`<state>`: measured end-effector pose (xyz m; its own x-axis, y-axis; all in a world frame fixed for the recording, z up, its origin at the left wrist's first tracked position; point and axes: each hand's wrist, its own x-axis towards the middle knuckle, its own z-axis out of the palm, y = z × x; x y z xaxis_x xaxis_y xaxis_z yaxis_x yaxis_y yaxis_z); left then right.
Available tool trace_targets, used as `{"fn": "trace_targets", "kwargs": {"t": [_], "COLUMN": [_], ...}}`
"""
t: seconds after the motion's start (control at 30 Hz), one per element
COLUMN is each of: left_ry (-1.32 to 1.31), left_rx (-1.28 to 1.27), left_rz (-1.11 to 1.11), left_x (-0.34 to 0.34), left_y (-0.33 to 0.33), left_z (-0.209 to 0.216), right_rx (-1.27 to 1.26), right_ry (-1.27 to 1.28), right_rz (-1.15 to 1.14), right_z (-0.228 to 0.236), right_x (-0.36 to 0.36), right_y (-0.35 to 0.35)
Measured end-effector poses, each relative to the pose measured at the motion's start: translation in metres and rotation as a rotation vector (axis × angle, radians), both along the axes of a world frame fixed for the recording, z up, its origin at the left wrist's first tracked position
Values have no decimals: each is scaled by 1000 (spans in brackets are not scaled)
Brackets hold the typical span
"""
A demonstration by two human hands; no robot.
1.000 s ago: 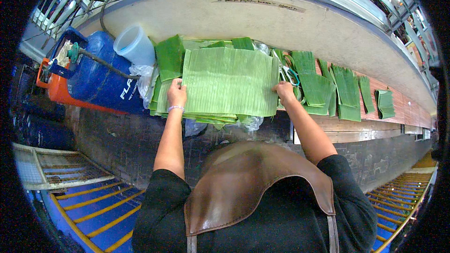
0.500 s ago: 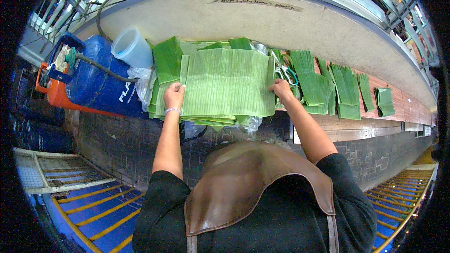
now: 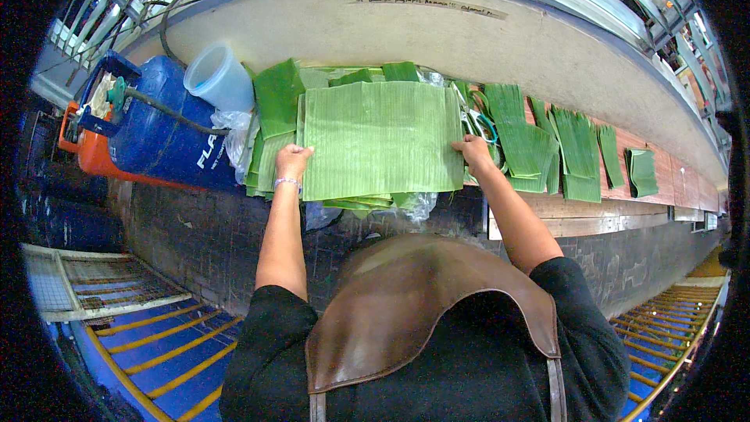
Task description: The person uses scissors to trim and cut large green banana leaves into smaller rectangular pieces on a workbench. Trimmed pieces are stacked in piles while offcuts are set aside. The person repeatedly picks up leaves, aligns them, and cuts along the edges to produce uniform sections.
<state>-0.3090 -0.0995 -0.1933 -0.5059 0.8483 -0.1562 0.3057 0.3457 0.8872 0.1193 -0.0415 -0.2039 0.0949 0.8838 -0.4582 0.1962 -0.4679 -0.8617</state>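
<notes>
A wide, pale green piece of banana leaf (image 3: 381, 137) is stretched flat between my hands, over a stack of other leaf pieces. Its left edge is pinched by my left hand (image 3: 293, 162), thumb on top. My right hand (image 3: 473, 155) grips the opposite edge, fingers closed. Scissors with light blue handles (image 3: 487, 126) lie just beyond my right hand, partly covered by leaves. Darker leaf pieces (image 3: 278, 101) stick out behind and to the left of the stack. Clear plastic (image 3: 422, 208) shows beneath its front edge.
Several cut leaf bundles (image 3: 574, 148) lie along the wooden bench (image 3: 683, 180) to the right. On the left are a blue gas cylinder (image 3: 160, 121) with a hose, a translucent bucket (image 3: 221, 78) and an orange container (image 3: 94, 155). A pale wall (image 3: 312, 19) rises behind the bench.
The pale leaf piece has shifted slightly right, in both hands' grip. My left hand has moved a little right and down, and my right hand slightly right.
</notes>
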Motion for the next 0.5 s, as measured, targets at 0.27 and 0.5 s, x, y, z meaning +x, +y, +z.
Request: {"fn": "trace_targets", "kwargs": {"t": [0.27, 0.5], "left_ry": [-168, -268], "left_rx": [-66, -74], "left_rz": [44, 84], "left_x": [-3, 1], "left_y": [-14, -18], "left_z": [3, 7], "right_rx": [24, 112], "right_ry": [-64, -128], "right_rz": [-52, -162], "right_z": [1, -3], "right_x": [-1, -3], "right_y": [-5, -4]}}
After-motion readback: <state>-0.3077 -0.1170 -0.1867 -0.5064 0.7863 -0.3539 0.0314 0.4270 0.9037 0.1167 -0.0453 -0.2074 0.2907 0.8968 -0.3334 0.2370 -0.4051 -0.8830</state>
